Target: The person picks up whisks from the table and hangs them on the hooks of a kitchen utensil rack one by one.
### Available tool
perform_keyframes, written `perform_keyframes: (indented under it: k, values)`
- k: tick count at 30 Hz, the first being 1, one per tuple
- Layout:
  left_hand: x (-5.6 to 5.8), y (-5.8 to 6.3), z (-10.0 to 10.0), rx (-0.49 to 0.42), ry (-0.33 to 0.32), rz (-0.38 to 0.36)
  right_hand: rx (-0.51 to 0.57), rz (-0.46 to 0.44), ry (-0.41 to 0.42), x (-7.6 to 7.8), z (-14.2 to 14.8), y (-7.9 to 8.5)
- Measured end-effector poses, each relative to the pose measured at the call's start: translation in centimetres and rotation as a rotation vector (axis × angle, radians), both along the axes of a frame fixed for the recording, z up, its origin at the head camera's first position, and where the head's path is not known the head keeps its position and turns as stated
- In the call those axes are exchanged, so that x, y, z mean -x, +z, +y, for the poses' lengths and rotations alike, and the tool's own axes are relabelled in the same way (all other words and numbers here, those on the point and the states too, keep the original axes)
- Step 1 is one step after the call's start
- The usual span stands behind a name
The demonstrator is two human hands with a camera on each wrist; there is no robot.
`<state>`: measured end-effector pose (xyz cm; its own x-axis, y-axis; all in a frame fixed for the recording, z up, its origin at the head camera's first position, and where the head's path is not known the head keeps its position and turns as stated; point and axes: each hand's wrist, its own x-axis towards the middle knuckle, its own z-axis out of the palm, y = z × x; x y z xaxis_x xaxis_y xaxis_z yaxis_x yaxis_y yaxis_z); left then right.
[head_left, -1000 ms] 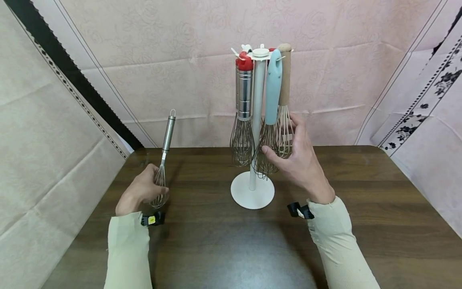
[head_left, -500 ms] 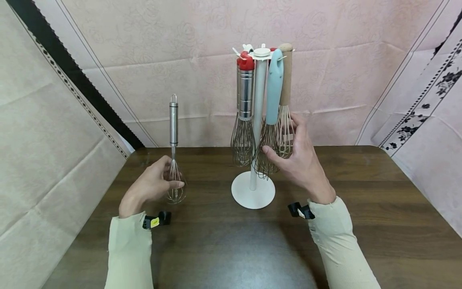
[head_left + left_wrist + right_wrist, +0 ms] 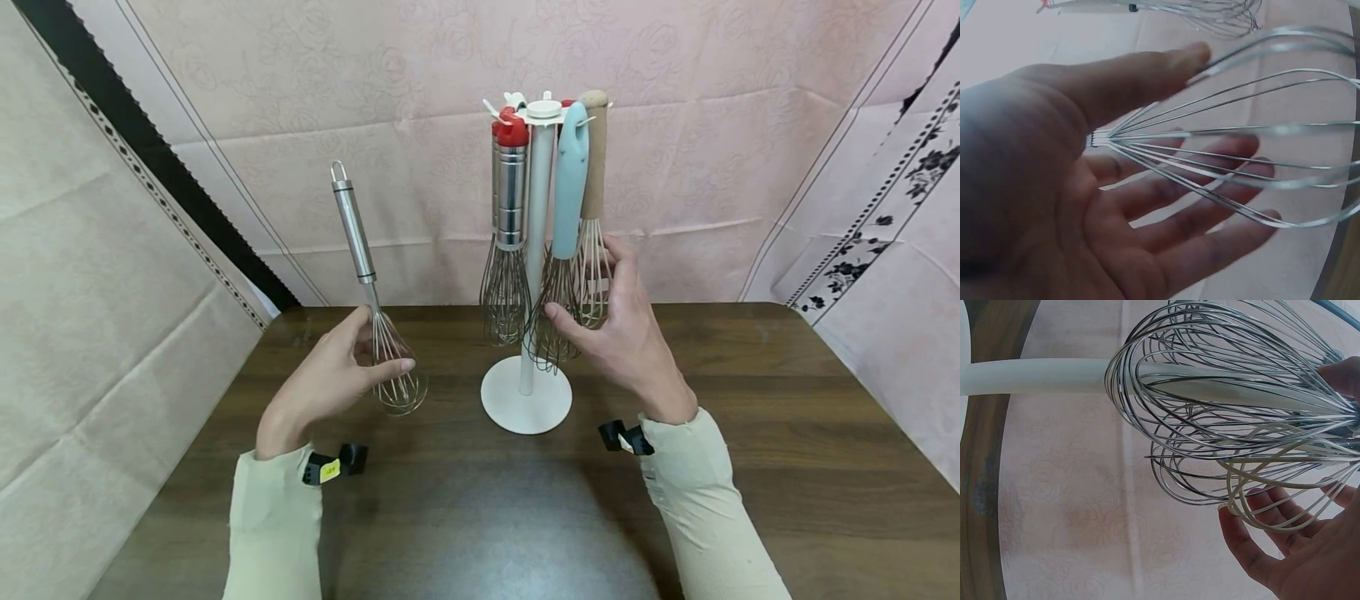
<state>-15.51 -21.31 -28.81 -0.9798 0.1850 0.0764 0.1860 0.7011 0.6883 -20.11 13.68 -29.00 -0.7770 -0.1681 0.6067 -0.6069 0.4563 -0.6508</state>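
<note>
My left hand (image 3: 333, 375) holds a steel whisk (image 3: 354, 233) by its wire loops, thumb in front and fingers behind. Its metal handle points up, tilted left, and the whisk is raised off the table. In the left wrist view the wires (image 3: 1285, 129) run between thumb and fingers. On a white rack (image 3: 537, 200) hang a blue-handled whisk (image 3: 570, 183), a beige-handled whisk (image 3: 595, 158) and red-topped steel whisks (image 3: 512, 187). My right hand (image 3: 626, 342) curves round the wires of the blue-handled and beige-handled whisks; its fingers touch cream wires (image 3: 1272, 485) in the right wrist view.
The rack's round white base (image 3: 506, 408) stands on a brown wooden table (image 3: 465, 508). Patterned cloth (image 3: 300, 75) hangs behind and at both sides. Several hooks (image 3: 491, 108) stick out at the rack's top.
My left hand has lifted the steel whisk and moved it right, toward the rack. The whisk's handle has swung from leaning right to leaning left. My right hand and the rack look unmoved.
</note>
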Motion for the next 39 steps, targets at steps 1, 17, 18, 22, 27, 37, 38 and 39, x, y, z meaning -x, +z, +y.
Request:
perform_keyframes:
  k: [1,17,18,22,27,37,38,39]
  values:
    - [-0.1,0.1,0.2,-0.003,0.004,0.013,-0.003,-0.002,-0.003,0.0,0.0,0.0]
    - [-1.3,1.7,4.1,-0.089,-0.054,0.252,-0.016,-0.005,-0.017,-0.1,0.0,0.1]
    - [-1.3,1.7,4.3,-0.086,-0.057,0.268,-0.014,-0.006,-0.016,-0.1,0.0,0.1]
    - [-1.4,1.7,5.1,-0.1,-0.068,0.308,-0.008,0.002,-0.004,-0.1,0.0,0.0]
    - [-1.7,1.8,6.1,-0.163,-0.112,0.325,0.004,0.017,0.017,0.0,0.0,0.0]
    - [-2.8,2.3,8.4,-0.134,-0.207,0.378,-0.005,0.029,0.013,0.0,-0.1,0.0]
    - [-2.8,2.3,8.6,-0.127,-0.215,0.38,-0.007,0.03,0.011,0.0,-0.1,0.0]
    - [-2.9,2.3,8.8,-0.12,-0.221,0.378,-0.009,0.028,0.01,-0.1,-0.1,0.0]
